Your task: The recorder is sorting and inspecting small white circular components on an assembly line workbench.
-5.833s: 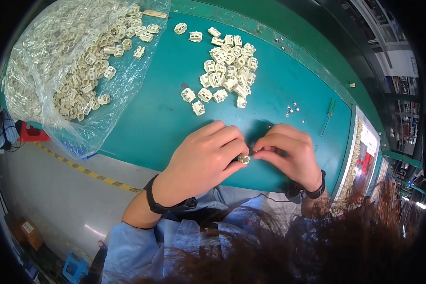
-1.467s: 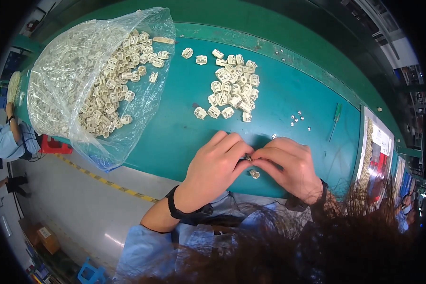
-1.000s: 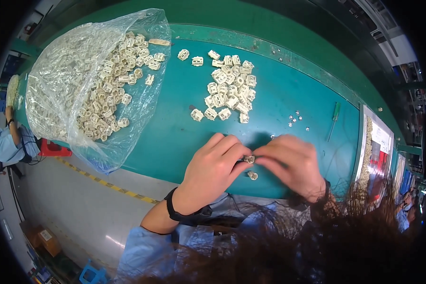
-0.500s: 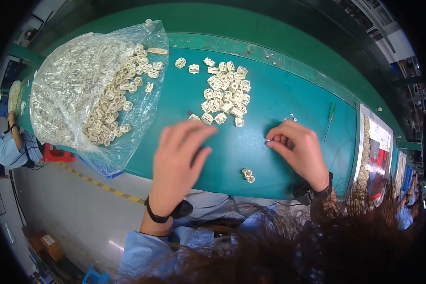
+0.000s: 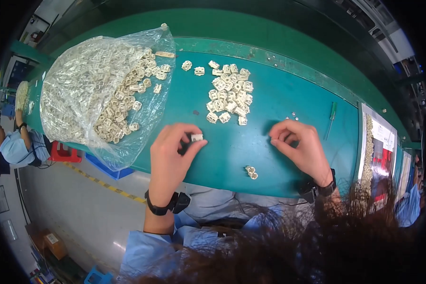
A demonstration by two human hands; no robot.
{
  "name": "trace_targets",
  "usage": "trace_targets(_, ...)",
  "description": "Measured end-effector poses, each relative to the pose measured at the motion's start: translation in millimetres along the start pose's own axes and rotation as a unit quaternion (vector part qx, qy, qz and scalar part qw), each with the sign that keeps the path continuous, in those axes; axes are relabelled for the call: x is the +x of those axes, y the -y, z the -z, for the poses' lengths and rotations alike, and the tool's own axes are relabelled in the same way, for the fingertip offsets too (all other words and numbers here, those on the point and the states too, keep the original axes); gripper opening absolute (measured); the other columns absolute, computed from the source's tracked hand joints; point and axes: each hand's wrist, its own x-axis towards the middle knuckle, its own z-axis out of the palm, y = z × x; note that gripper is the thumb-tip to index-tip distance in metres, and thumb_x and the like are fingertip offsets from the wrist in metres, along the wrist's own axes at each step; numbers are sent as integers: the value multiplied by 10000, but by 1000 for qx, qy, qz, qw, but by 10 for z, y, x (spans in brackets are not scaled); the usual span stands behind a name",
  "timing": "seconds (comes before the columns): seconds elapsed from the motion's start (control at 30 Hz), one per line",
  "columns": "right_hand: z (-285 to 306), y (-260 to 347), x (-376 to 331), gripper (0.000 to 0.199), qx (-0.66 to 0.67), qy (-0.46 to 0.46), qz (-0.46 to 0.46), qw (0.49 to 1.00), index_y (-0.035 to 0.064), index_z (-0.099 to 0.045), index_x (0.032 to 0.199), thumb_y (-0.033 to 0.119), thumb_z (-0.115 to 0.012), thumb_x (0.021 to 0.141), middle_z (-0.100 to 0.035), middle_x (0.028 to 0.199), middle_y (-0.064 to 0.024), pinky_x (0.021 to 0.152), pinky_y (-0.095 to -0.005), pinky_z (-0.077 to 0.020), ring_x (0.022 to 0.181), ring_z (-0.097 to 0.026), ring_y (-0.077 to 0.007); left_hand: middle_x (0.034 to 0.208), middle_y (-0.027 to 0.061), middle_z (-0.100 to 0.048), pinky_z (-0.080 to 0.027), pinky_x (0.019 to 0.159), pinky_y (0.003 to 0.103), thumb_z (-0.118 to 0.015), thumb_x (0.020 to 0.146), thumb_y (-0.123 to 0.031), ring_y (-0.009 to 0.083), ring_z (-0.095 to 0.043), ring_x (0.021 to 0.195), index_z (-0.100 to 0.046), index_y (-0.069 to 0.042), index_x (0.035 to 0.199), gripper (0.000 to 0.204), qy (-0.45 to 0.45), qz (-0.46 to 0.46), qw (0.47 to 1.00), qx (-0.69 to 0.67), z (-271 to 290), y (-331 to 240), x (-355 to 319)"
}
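Note:
Between the thumb and fingers of my left hand [image 5: 169, 150] is a small cream plastic part [image 5: 197, 137], held above the green mat. My right hand [image 5: 302, 146] is closed in a pinch over the mat; what sits between its fingertips is too small to make out. Beyond both hands lies a loose pile of similar cream parts [image 5: 229, 94]. A small cluster of cream parts [image 5: 252, 172] rests nearer to me, between the hands. A few tiny shiny metal pieces [image 5: 292, 116] lie just beyond my right hand.
A large clear plastic bag [image 5: 75, 94] full of cream parts spreads over the left. At right lie a green-handled screwdriver [image 5: 332, 112] and a framed tray [image 5: 364, 151]. A raised green ledge [image 5: 279, 61] runs along the back. A person in blue [image 5: 16, 146] works at far left.
My left hand has closed on a cream part from near the pile's left edge and drawn it slightly toward me. The right hand stays pinched in nearly the same place.

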Motion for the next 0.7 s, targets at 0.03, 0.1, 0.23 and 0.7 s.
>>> trace_targets(0.03, 4, 19, 19, 118, 7, 13, 4, 1000, -22, -820, 1053, -58, -836, 942, -783, 985, -58, 699, -273, -581, 802, -720, -125, 1002, 36, -759, -557, 745, 339, -930, 880, -95, 228, -688, 922, -819, -112, 1141, 284, 0, 1, 1000, -3, -17, -28, -31)
trace_targets(0.1, 16, 44, 36, 136, 21, 39, 11, 999, -21, -845, 1079, -69, -825, 953, -798, 992, -59, 714, -262, -589, 814, -728, -113, 987, 34, -773, -563, 741, 344, -932, 882, -100, 231, -691, 901, -822, -110, 1099, 243, 15, -56, 998, -41, -115, -115, -77)
trace_targets(0.23, 20, 51, 4, 164, 5, 51, -20, 998, -16, -866, 1111, -69, -822, 962, -802, 992, -70, 728, -260, -596, 821, -737, -113, 993, 30, -798, -574, 737, 350, -937, 878, -106, 233, -704, 900, -826, -110, 1064, 216, 42, -118, 990, -61, -310, -244, -65)
trace_targets(0.7, -11, 107, -6, 157, -29, 52, 24, 998, -3, -862, 1098, -71, -822, 963, -810, 1059, -97, 805, -297, -628, 914, -766, -153, 987, 38, -803, -612, 725, 354, -929, 889, -98, 219, -762, 882, -834, -144, 1077, 215, 89, -103, 985, -105, -559, -314, -40)
